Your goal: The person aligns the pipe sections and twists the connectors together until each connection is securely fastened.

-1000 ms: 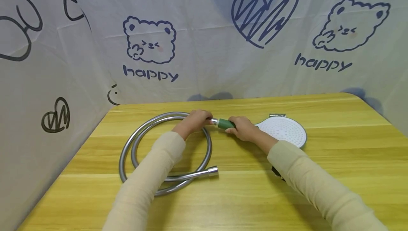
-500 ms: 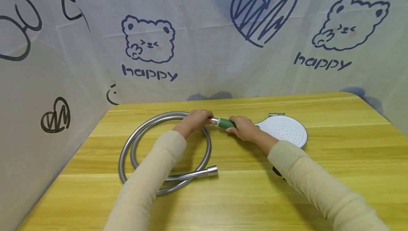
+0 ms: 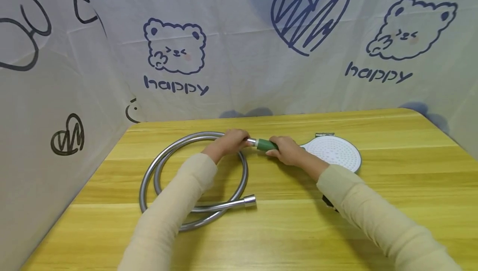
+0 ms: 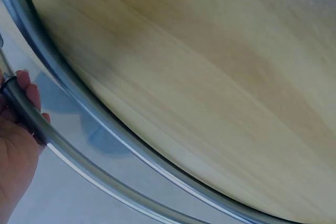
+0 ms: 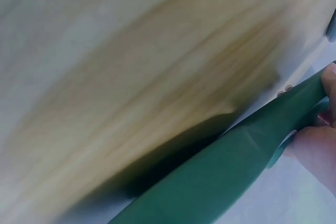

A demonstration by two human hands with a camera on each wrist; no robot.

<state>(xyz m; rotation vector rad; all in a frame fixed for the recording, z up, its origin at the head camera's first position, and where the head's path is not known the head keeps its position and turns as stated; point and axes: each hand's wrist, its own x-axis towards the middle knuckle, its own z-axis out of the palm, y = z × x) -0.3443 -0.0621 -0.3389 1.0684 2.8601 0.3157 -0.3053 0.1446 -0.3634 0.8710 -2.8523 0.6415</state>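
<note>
In the head view, my left hand (image 3: pixel 232 140) grips one end of a silver shower hose (image 3: pixel 145 181), which lies coiled on the table. The left wrist view shows the fingers curled round the dark sleeve (image 4: pixel 22 107) at that hose end. My right hand (image 3: pixel 289 150) holds the green handle (image 3: pixel 266 145) of a shower head, fingers and thumb wrapped round it. Its round white spray face (image 3: pixel 332 152) points up, to the right of that hand. Handle end and hose end meet in line between the two hands. Up close, the green handle fills the lower right wrist view.
The hose's other end, a chrome fitting (image 3: pixel 249 200), lies at the front of the coil. A small metal piece (image 3: pixel 325 134) shows behind the spray face. Something black (image 3: pixel 329 203) shows beside the right sleeve. A drawn-on white sheet (image 3: pixel 239 55) hangs behind the wooden table (image 3: pixel 284 238).
The right hand and the shower head have shifted very slightly to the right. Both hands keep their grips, and the hose coil lies almost unchanged.
</note>
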